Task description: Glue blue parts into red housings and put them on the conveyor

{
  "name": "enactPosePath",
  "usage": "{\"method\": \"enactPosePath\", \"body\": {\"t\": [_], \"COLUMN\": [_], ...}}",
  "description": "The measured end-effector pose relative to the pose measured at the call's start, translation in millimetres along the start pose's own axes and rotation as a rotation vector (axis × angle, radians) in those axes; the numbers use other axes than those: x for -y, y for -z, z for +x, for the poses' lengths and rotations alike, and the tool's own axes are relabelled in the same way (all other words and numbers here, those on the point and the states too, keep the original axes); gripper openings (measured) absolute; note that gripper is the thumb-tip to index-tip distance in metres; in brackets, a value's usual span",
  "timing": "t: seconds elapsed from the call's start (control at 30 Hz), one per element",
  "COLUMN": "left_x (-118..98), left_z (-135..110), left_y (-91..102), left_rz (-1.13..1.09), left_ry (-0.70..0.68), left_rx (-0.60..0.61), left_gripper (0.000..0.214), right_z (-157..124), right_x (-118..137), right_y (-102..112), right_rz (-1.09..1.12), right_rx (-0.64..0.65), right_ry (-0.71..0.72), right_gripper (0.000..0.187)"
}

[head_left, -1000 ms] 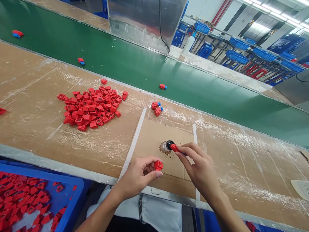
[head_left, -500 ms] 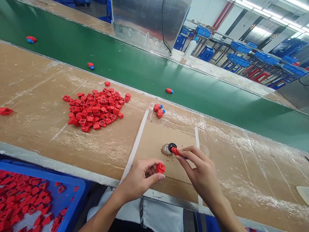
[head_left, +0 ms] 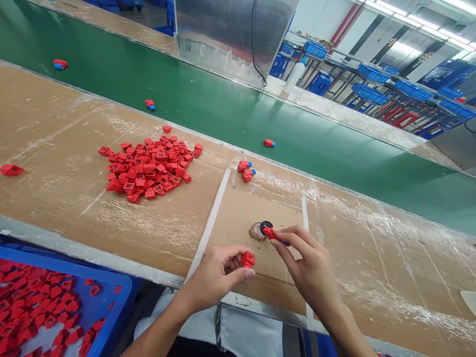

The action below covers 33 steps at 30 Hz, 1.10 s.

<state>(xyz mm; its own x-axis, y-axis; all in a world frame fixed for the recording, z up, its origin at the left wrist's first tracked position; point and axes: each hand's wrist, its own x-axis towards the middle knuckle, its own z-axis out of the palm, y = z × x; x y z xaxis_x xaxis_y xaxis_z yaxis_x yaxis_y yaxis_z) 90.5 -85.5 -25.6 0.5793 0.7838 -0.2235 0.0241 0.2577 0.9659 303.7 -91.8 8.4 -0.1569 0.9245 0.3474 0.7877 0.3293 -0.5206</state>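
**Two red parts in hand, one right up against a little round pot**

Left hand (head_left: 217, 277) is half curled near the tabletop's (head_left: 372, 263) front edge, thumb and fingertips pinching a red plastic block (head_left: 248, 259). Right hand (head_left: 312, 275) is just beside it, thumb and fingers closed on a slim red-and-blue part (head_left: 270, 233). Its red end points up-left, long axis running diagonally, right at a black-rimmed round pot (head_left: 262, 229) sitting in brown specks on a cardboard sheet (head_left: 238, 213). Can't tell if they're touching.

Further back there's a heap of red plastic pieces (head_left: 148, 166) and a small cluster of red-and-blue parts (head_left: 245, 170). A blue crate (head_left: 126, 292) of red pieces sits off the front-left edge, and a green conveyor belt (head_left: 208, 109) runs behind.
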Motion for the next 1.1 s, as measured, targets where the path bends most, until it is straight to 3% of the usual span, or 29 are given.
{"method": "enactPosePath", "body": {"t": [0.3, 0.9, 1.1], "left_x": [-0.5, 6.9, 3.2], "left_z": [-0.3, 0.6, -0.8], "left_y": [-0.6, 1.8, 0.8], "left_rz": [-0.021, -0.029, 0.007], "left_ry": [-0.005, -0.006, 0.014], "left_rx": [0.001, 0.025, 0.054], "left_gripper": [0.02, 0.017, 0.024], "right_z": [-1.6, 5.8, -14.6], "right_x": [0.5, 3.4, 18.9], "right_y": [-0.9, 19.4, 14.7], "right_rz": [0.015, 0.022, 0.237], "right_rx": [-0.013, -0.108, 0.044], "right_ry": [-0.02, -0.058, -0.129], "right_gripper": [0.01, 0.015, 0.022]}}
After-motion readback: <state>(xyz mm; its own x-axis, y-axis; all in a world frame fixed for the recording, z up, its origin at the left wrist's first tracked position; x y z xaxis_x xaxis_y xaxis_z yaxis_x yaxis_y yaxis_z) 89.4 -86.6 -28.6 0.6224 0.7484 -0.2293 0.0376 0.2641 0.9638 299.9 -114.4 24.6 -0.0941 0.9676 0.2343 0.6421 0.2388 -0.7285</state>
